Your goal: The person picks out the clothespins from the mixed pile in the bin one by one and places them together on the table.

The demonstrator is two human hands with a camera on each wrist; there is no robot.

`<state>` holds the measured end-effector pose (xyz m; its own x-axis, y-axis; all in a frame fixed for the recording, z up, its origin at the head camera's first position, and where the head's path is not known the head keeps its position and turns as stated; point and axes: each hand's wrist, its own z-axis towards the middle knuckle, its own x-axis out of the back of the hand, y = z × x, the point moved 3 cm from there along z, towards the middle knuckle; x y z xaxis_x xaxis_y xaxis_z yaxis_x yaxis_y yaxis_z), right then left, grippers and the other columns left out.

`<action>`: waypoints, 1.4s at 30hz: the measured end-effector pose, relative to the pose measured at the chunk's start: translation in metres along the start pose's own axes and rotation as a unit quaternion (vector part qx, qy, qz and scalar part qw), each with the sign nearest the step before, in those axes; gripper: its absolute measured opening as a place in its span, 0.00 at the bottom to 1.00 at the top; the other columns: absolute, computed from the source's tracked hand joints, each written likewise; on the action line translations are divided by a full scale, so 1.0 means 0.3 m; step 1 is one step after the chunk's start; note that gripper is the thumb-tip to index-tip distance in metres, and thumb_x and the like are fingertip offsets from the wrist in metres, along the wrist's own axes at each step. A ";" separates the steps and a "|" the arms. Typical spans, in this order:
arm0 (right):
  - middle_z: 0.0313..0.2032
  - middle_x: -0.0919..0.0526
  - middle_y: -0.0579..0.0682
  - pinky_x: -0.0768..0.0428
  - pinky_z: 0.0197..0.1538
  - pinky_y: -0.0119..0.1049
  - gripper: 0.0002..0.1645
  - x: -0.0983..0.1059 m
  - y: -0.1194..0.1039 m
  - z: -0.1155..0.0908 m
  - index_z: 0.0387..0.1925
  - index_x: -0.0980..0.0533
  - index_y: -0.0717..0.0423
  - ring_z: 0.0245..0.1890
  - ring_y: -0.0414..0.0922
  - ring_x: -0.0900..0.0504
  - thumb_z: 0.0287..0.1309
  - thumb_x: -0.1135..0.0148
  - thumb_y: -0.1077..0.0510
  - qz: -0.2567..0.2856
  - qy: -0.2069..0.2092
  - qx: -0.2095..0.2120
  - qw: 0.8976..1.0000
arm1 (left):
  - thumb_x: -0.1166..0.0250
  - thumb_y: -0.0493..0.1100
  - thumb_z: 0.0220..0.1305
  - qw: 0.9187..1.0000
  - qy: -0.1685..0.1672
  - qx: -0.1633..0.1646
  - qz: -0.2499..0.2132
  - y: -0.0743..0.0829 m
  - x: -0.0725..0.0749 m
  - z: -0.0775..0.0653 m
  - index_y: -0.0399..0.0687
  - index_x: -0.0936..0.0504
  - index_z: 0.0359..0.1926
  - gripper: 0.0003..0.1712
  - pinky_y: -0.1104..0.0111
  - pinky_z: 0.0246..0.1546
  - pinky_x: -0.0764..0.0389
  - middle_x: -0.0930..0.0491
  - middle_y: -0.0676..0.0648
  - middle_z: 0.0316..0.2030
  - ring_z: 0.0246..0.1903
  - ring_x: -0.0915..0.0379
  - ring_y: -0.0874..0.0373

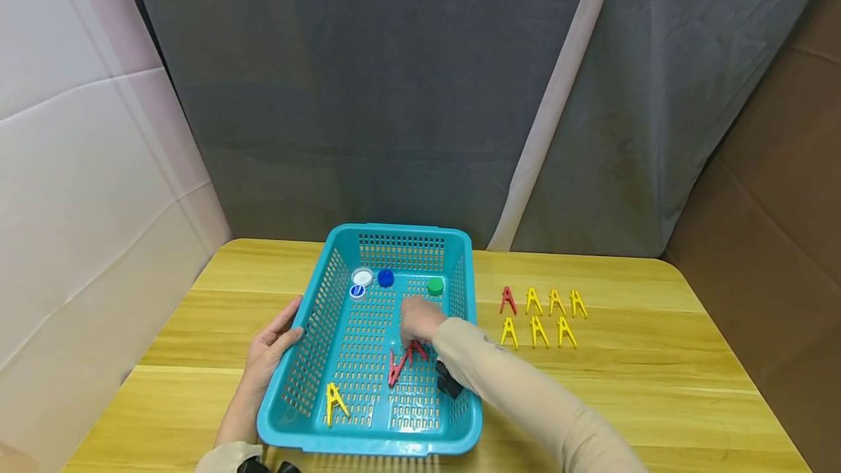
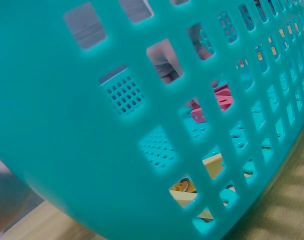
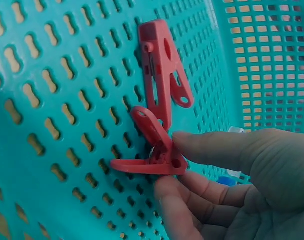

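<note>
Turquoise basket [image 1: 368, 444]: plastic, full of slots, on the wooden table [image 1: 657, 363] in front of the person; whether it sits flat or a little tipped, I can't tell.
Right hand [image 1: 420, 318]: down inside the basket, thumb and fingertips pinching one end of a red clip.
Pinched clip [image 3: 164, 157]: just above or on the basket floor, legs spread away from the fingers, right up against a second red clip [image 3: 157, 70].
Left hand [image 1: 268, 347]: at the basket's left side, thumb at the rim, apparently steadying it; the other fingers are partly hidden, so I can't tell whether they curl round it.
Yellow clip [image 1: 332, 395]: in the basket's near left part, well apart from both hands.
Caps: at the basket's far end, two white-rimmed ones [image 1: 362, 278] and a blue one [image 1: 385, 279] to the left, a green one [image 1: 435, 286] to the right.
Clips on the table: right of the basket, two tidy rows; a red one [image 1: 507, 294] leads three yellows in the far row, with three more yellows nearer.
Step in hand: taking hold of a single red clip, I'd judge.
Next move: seems to call for a firm pinch and a straight lift, so the neighbouring clip isn't dragged along, with the basket kept steady.
</note>
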<state>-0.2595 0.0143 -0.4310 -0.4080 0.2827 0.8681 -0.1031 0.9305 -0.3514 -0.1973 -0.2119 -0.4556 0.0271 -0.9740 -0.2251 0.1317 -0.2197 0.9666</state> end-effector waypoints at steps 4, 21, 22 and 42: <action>0.13 0.28 0.49 0.33 0.11 0.28 0.12 -0.008 -0.008 0.012 0.14 0.27 0.58 0.09 0.40 0.33 0.37 0.32 0.71 -0.022 0.000 0.004 1.000 | 0.46 0.29 0.66 1.000 0.001 0.003 0.001 0.002 0.000 -0.001 0.30 0.42 0.65 0.28 0.79 0.45 0.25 0.24 0.68 0.49 0.49 0.28 0.74; 0.15 0.37 0.43 0.33 0.18 0.29 0.19 -0.026 -0.060 0.104 0.14 0.37 0.51 0.17 0.39 0.36 0.39 0.35 0.68 -0.025 0.096 0.108 0.989 | 0.46 0.28 0.65 1.000 0.001 -0.010 -0.003 0.005 0.002 -0.006 0.30 0.41 0.64 0.27 0.78 0.45 0.24 0.24 0.66 0.50 0.49 0.28 0.73; 0.15 0.37 0.42 0.33 0.18 0.29 0.19 -0.027 -0.062 0.111 0.15 0.37 0.51 0.17 0.39 0.36 0.39 0.35 0.68 -0.021 0.101 0.116 0.988 | 0.47 0.28 0.65 1.000 0.000 -0.012 -0.004 0.005 0.002 -0.006 0.30 0.41 0.64 0.27 0.78 0.45 0.24 0.24 0.66 0.50 0.49 0.28 0.72; 0.12 0.36 0.42 0.37 0.15 0.29 0.23 -0.044 -0.075 0.135 0.12 0.37 0.50 0.12 0.37 0.36 0.44 0.30 0.58 0.029 0.104 0.110 0.988 | 0.46 0.30 0.65 1.000 0.008 0.013 0.021 0.007 -0.003 -0.008 0.29 0.43 0.65 0.29 0.79 0.46 0.25 0.25 0.69 0.49 0.49 0.29 0.74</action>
<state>-0.2885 -0.0197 -0.4487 -0.2252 0.3971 0.8897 -0.2883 0.8451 -0.4502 -0.1948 -0.2114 -0.4535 0.0481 -0.9812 -0.1869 0.1050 -0.1811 0.9778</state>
